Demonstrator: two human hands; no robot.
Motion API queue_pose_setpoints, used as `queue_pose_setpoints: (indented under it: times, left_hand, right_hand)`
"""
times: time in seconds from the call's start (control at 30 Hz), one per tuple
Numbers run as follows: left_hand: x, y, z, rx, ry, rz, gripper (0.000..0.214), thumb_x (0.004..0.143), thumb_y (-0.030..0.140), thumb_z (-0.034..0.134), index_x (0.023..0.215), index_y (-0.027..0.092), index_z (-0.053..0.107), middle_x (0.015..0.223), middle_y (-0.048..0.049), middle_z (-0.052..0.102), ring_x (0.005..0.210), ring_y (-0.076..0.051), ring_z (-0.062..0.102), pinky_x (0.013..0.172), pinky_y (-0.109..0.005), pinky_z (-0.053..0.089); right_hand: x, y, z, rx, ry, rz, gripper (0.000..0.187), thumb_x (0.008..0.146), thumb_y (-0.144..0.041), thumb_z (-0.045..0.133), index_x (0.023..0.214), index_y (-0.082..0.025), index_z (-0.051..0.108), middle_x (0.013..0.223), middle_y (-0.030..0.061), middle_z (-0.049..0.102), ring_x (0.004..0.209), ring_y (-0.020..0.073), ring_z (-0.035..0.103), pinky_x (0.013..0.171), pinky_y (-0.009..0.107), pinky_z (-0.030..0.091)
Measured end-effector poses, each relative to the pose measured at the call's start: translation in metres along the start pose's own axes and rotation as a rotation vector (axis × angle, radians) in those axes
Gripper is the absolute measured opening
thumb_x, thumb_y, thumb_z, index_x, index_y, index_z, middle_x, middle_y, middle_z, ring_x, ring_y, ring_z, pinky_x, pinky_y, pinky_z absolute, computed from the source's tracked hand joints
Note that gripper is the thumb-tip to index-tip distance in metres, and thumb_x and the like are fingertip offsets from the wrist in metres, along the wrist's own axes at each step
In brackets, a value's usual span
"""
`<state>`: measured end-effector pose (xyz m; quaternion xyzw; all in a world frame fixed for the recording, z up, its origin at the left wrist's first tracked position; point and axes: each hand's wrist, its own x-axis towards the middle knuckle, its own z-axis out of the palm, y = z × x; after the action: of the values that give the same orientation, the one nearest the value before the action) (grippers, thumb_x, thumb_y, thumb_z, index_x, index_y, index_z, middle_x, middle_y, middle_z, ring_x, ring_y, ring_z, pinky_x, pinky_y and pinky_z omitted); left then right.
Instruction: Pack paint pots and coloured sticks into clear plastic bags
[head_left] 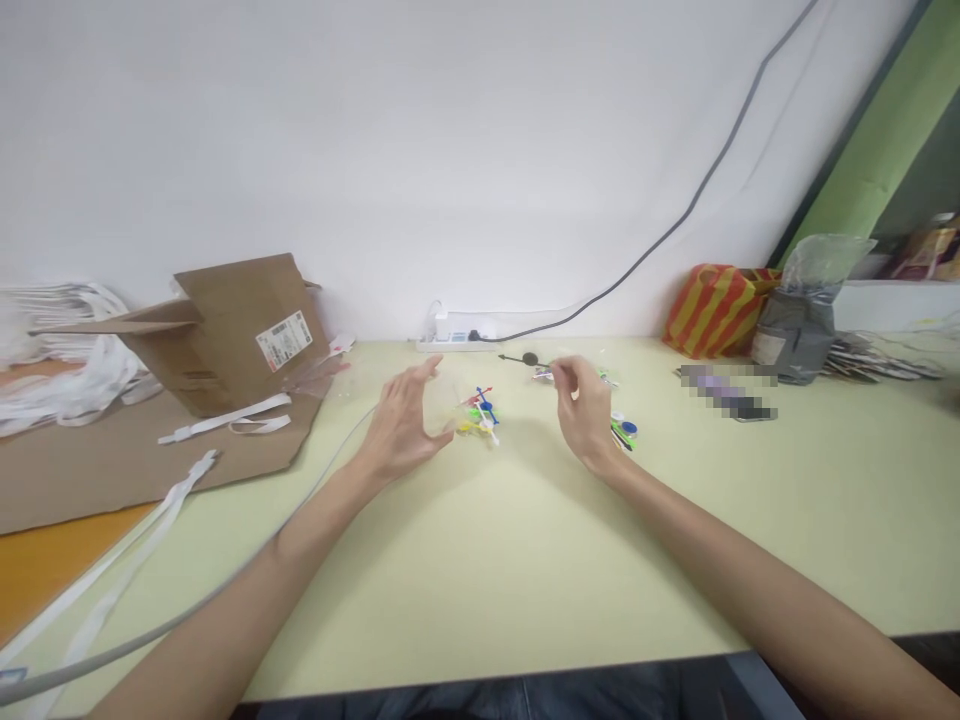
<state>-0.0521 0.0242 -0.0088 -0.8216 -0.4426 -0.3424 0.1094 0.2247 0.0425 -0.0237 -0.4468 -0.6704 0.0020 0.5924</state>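
My R hand [589, 410] is pinched narrow, thumb to fingertips, w/ the stem end of a black arrow-shaped piece [529, 359] in it. Its long axis runs approx. sideways, pointed tip off to the L, round disc mid-length. It shows beyond the mixed-color pile [486, 408] & a bit to its R; can't tell how high off the desk [525, 560] it is. R hand is obv. the nearer one to the black piece.

My L hand [401, 420] is spread wide, thumb well apart from fingers, nothing solid in it AFAICT. Clear film seems to show nearby, can't tell if I'm touching it. The pile sits just R of my L thumb, btwn both hands, w/ L nearer.

Count: 1 black piece in hand; 1 pile w/ red, blue, green, yellow & white bits, too tangled for an exact no. Beside my R wrist: 1 blue disc [629, 429], 1 white disc (partly hidden) & a few thin strips [622, 437]. More small bits behind R hand, mostly blocked, no count. Farther out: 1 cardboard box [240, 330] on the L, 1 power strip [457, 345] by the wall, 1 striped bag [709, 310] & 1 gray bag [793, 335] on the R.
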Motion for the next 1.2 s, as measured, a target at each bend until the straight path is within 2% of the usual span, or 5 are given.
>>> queue_pose_setpoints:
  times: [0.33, 0.53, 0.7, 0.8, 1.2]
  left_hand:
    - [0.000, 0.016, 0.000, -0.047, 0.008, 0.110, 0.091, 0.074, 0.022, 0.070, 0.152, 0.025, 0.024, 0.128, -0.0107, 0.056, 0.120, -0.031, 0.053, 0.104, -0.047, 0.040]
    - [0.002, 0.004, -0.002, -0.060, 0.093, 0.029, 0.089, 0.070, 0.020, 0.071, 0.149, 0.024, 0.031, 0.124, -0.0102, 0.055, 0.118, -0.031, 0.053, 0.103, -0.049, 0.041]
    - [0.003, 0.000, 0.001, -0.237, 0.215, -0.139, 0.084, 0.073, 0.019, 0.070, 0.147, 0.023, 0.031, 0.119, -0.0079, 0.055, 0.116, -0.027, 0.054, 0.105, -0.046, 0.042]
    - [0.003, -0.003, 0.006, -0.364, 0.259, -0.227, 0.079, 0.076, 0.024, 0.071, 0.145, 0.025, 0.032, 0.117, -0.0065, 0.055, 0.112, -0.025, 0.057, 0.102, -0.045, 0.045]
    - [0.001, -0.002, 0.009, -0.408, 0.236, -0.254, 0.074, 0.080, 0.030, 0.070, 0.144, 0.029, 0.032, 0.119, -0.0060, 0.055, 0.112, -0.024, 0.058, 0.101, -0.047, 0.047]
  right_hand:
    - [-0.025, -0.055, 0.006, 0.184, -0.165, -0.533, 0.022, 0.100, -0.015, 0.049, 0.110, -0.024, 0.066, 0.086, 0.0066, 0.069, 0.080, 0.0190, 0.062, 0.072, 0.034, 0.051]
    - [-0.031, -0.058, 0.010, 0.348, -0.268, -0.316, 0.051, 0.102, -0.010, 0.035, 0.149, -0.029, 0.039, 0.127, 0.0065, 0.067, 0.116, 0.0164, 0.061, 0.100, 0.037, 0.049]
    - [-0.027, -0.046, 0.011, 0.026, -0.397, -0.081, 0.010, 0.093, -0.027, 0.059, 0.097, -0.021, 0.066, 0.093, 0.0064, 0.069, 0.093, 0.0218, 0.060, 0.085, 0.035, 0.046]
    - [-0.028, -0.041, 0.013, -0.179, -0.621, 0.019, 0.020, 0.087, -0.031, 0.065, 0.070, -0.020, 0.062, 0.072, 0.0035, 0.065, 0.080, 0.0208, 0.057, 0.075, 0.032, 0.041]
    - [-0.031, -0.030, 0.021, -0.068, -0.692, 0.313, 0.018, 0.081, -0.031, 0.063, 0.075, -0.019, 0.075, 0.066, 0.0023, 0.070, 0.060, 0.0153, 0.059, 0.057, 0.025, 0.035]
